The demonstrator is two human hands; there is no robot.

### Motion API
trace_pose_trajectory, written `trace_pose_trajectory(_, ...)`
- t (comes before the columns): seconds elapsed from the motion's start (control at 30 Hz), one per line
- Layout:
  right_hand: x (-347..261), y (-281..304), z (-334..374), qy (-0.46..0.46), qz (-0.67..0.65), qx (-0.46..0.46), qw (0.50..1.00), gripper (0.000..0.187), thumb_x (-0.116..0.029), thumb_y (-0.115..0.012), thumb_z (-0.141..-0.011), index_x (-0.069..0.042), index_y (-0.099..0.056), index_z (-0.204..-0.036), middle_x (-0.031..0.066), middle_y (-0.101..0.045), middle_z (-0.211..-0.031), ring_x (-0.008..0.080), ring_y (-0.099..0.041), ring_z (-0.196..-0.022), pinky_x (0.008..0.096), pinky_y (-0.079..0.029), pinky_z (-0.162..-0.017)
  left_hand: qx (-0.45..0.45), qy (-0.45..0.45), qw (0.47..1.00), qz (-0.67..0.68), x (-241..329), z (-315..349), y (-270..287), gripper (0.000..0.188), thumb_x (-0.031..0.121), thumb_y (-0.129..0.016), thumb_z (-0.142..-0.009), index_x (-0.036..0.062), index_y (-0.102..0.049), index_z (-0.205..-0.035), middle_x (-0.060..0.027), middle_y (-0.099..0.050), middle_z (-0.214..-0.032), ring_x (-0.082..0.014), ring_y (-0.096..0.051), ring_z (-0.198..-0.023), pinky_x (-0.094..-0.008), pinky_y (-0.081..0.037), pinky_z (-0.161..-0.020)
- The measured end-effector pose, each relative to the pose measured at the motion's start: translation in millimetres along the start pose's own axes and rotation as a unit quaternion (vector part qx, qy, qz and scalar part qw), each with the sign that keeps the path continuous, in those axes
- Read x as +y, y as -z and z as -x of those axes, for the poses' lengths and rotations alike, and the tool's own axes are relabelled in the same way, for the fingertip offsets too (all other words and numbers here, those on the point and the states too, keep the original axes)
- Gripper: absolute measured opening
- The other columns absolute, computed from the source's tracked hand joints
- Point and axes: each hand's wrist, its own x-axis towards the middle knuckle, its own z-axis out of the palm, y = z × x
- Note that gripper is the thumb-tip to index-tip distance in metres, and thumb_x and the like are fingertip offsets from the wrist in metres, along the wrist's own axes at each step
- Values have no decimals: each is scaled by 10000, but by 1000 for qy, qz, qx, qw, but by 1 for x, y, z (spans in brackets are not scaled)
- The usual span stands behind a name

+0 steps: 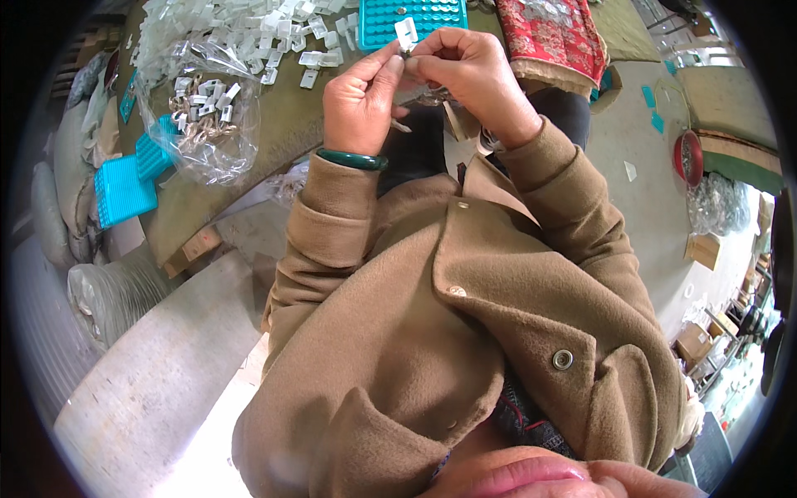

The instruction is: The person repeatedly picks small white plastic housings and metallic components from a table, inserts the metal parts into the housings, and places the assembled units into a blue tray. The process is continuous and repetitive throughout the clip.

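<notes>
Fingers (387, 80) nearly closed, left hand (357, 104) and right hand (486, 83) pinch a white plastic piece (405, 32).

Pale grey floor (618, 124) lies right of an olive-brown table (286, 124), with glare (187, 448) lower left.

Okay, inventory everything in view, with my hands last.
Held piece: one, white, top centre
Loose pieces: many, whitish, top left
Bag of pieces: one, clear, left tabletop
Far tray: one, teal, behind held piece
Side trays: at least two, teal, left
Floral fabric: one, red, right of far tray
Bowl: one, red, right
Table: one, olive, top
Boxes: several, brown, right
Clutter: uncounted, mixed, edges
Coat: one, brown, centre
Bangle: one, green, left wrist
Left hand: one, top centre
Right hand: one, beside it
</notes>
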Motion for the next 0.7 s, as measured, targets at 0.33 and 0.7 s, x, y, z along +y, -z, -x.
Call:
trace_pose_trajectory(0.33, -30, -1, 12, 61, 57, -31, 996, 173, -29, -637, -918, -36, -618, -1090, -14, -589, -773, 43, -550, -698, 222, -469, -620, 62, 104, 986, 115, 10, 4, 7, 242, 183, -692, -922, -18, -725, -1054, -57, -745, -892, -66, -634, -629, -174, -371, -467)
trace_pose_trajectory(0.7, -16, -9, 7, 66, -23, -38, 997, 144, 3, -637, -915, -50, -610, -1046, -34, -572, -761, 27, -541, -637, 194, -452, -559, 54, 177, 939, 290, 20, 1, 18, 182, 194, -631, -977, 34, -683, -1048, -148, -743, -1041, -19, -572, -627, -147, -350, -439)
